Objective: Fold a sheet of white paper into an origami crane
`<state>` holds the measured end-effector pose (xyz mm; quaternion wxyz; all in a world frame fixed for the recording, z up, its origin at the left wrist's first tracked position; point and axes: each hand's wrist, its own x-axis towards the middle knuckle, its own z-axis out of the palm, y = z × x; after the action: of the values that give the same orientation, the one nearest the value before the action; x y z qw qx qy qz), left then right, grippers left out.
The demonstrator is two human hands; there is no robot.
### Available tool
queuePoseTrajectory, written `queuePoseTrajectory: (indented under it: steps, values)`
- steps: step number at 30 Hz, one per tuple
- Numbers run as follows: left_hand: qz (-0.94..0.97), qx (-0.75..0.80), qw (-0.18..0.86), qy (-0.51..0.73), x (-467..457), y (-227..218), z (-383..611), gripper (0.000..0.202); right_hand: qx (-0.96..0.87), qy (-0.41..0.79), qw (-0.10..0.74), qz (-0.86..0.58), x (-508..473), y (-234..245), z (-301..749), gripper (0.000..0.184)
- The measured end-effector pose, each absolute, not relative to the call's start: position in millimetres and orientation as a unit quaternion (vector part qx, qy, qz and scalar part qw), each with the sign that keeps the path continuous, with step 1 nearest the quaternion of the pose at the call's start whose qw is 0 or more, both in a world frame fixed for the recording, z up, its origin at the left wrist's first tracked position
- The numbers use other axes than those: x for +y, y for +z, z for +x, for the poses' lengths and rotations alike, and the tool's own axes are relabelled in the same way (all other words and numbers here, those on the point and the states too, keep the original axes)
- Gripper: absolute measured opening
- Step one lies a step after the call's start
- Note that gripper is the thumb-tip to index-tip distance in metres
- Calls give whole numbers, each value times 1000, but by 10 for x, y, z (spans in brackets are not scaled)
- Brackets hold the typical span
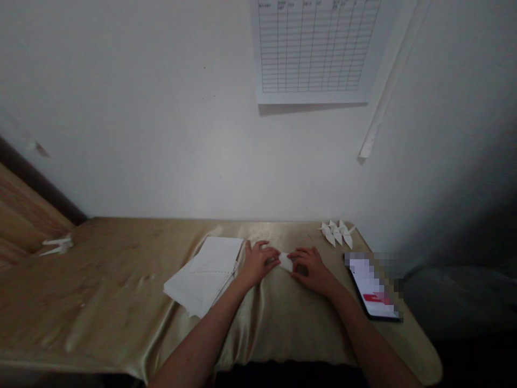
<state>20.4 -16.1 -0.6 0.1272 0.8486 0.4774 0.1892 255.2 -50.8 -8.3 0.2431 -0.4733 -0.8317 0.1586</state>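
Observation:
Between my two hands a small folded piece of white paper [286,262] lies on the gold tablecloth. My left hand [258,261] grips its left edge between thumb and fingertips. On the opposite edge, my right hand [310,268] pinches the paper with thumb and forefinger, the other fingers curled over. Both hands partly cover the paper, so its full folded shape is hidden. Left of my left hand rests a loose stack of white paper sheets [210,267], partly behind my forearm. Several folded white paper cranes [336,233] stand in a row at the table's back right.
A phone [369,285] with its screen lit lies near the right edge. The gold cloth [113,291] is wrinkled across the table. A crumpled white scrap [58,246] sits far left. A printed table sheet [313,54] hangs on the wall behind.

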Motion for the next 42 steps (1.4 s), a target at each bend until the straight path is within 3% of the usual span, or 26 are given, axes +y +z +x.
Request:
queuePoseTrajectory:
  steps: [11, 22, 35, 42]
  values:
    - [844, 481, 120, 203, -188, -9, 214, 13, -824, 189, 234, -481, -493, -63, 2574, 10]
    - [855, 469, 82, 204, -221, 4, 205, 11, -819, 110, 241, -509, -450, -91, 2611, 13]
    - [823, 517, 79, 220, -234, -25, 316, 6, -767, 113, 210, -595, -477, -105, 2523, 10]
    - [822, 524, 74, 210, -262, -16, 352, 6, -757, 101, 198, -615, -490, -117, 2425, 18]
